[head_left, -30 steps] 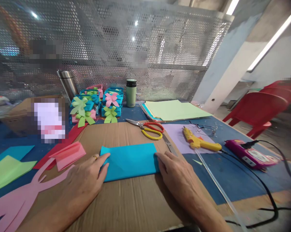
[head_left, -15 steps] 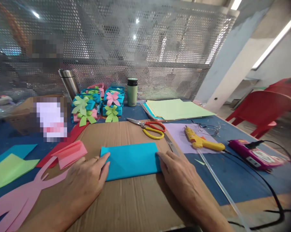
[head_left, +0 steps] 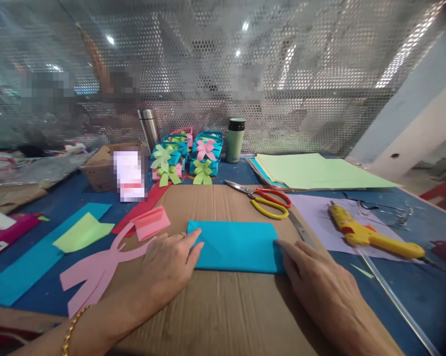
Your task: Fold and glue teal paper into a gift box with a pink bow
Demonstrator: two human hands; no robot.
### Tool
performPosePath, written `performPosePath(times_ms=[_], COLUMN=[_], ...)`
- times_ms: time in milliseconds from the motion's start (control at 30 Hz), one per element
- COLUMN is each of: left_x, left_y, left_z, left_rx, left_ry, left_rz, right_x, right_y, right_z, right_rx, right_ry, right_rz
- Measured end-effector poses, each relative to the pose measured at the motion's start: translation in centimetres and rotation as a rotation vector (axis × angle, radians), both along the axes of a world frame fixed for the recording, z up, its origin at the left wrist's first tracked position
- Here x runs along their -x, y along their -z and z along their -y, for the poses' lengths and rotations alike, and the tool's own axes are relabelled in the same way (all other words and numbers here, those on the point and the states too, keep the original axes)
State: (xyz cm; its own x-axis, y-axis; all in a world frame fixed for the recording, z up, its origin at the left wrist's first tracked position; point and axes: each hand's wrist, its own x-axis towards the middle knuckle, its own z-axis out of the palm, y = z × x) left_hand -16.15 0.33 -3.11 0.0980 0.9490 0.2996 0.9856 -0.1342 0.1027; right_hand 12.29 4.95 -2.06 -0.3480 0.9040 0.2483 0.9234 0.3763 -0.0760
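A blue folded paper [head_left: 232, 247] lies flat on a brown cardboard sheet [head_left: 208, 316]. My left hand [head_left: 171, 259] holds its left end, with the forefinger on top and the thumb along the edge. At the right end, my right hand [head_left: 314, 277] grips the paper between its fingers; the thumb is partly hidden. Beyond the paper lie scissors [head_left: 269, 201] with one red and one yellow handle loop. A metal blade or ruler [head_left: 300, 230] rests above my right hand. Pink cut paper [head_left: 106, 262] and a folded pink piece [head_left: 151, 223] are beside my left hand.
A yellow glue gun [head_left: 373, 239] sits on purple paper [head_left: 315, 212] at right, with a clear glue stick [head_left: 397, 301] trailing from it. Paper baskets with flowers [head_left: 205, 151], a green flask [head_left: 236, 141] and a paper stack [head_left: 319, 170] stand behind. A cardboard box [head_left: 100, 170] is at left.
The view has turned left, so everything sits farther right in the picture and more of the table's left side shows. Both hands remain at the ends of the blue folded paper.
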Motion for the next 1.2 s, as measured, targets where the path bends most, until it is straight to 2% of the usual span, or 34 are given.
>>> performPosePath(times_ms=[100,333,500,667,1000,1200], left_x=[-0.2,-0.8,-0.9,-1.0,-1.1,-1.4], left_y=[-0.6,-1.8,-1.5,-1.0,-0.7,-0.8], left_z=[0.1,0.1,0.0,0.0,-0.2,0.2], left_rx=[0.020,0.155,0.173,0.119,0.065,0.081], left_ry=[0.004,-0.077,-0.115,-0.096,-0.109,-0.090], left_rz=[-0.026,-0.078,-0.153,-0.204,-0.316,-0.344], right_x=[-0.1,-0.4,-0.6,-0.5,-0.4,-0.4], right_y=[0.0,0.4,0.5,0.1,-0.8,0.3], right_z=[0.0,-0.4,-0.6,-0.5,0.1,-0.3], right_rx=[-0.036,-0.052,-0.064,-0.014,-0.011,-0.063], right_ry=[-0.010,-0.028,-0.032,-0.021,-0.053,-0.027], right_rz=[-0.029,-0.018,-0.003,-0.004,-0.031,-0.047])
